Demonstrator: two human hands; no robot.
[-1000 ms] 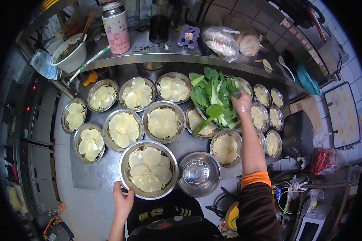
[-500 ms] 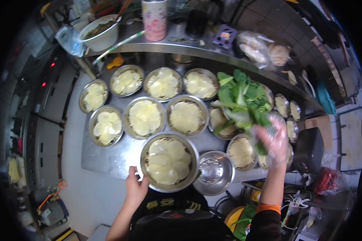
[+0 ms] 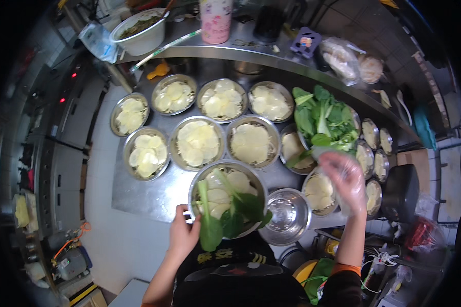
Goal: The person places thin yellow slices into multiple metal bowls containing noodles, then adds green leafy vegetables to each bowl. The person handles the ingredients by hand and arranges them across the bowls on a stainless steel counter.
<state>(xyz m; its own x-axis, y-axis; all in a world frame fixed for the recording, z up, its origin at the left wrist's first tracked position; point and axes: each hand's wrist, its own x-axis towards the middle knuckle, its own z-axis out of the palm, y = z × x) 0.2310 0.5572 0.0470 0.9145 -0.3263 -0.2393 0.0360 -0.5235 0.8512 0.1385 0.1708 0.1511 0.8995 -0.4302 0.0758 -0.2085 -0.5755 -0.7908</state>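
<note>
At the table's front edge, my left hand [image 3: 184,228] grips the left rim of a round metal bowl [image 3: 262,176]. Pale thin slices [image 3: 220,196] lie inside it, and leafy greens [image 3: 232,221] with long pale stems rest on top, some leaves hanging over the near rim. My right hand [image 3: 347,180], in a clear plastic glove, is at the near edge of a heaped pile of leafy greens [image 3: 325,120]. Its fingers are blurred, so what they hold, if anything, cannot be made out. An empty metal bowl [image 3: 287,220] stands just right of the bowl I hold.
Several metal bowls of pale slices [image 3: 198,143] stand in rows across the steel table [image 3: 130,197]. Behind them runs a raised shelf [image 3: 189,51] with a white tub [image 3: 141,38], a pink patterned cup [image 3: 216,23] and bagged food [image 3: 339,60]. A black bin [image 3: 397,192] is at right.
Leafy greens now lie in the bowl at my left hand, which held only slices before. My right hand no longer overlaps the bunch as it did. The whole view has shifted slightly.
</note>
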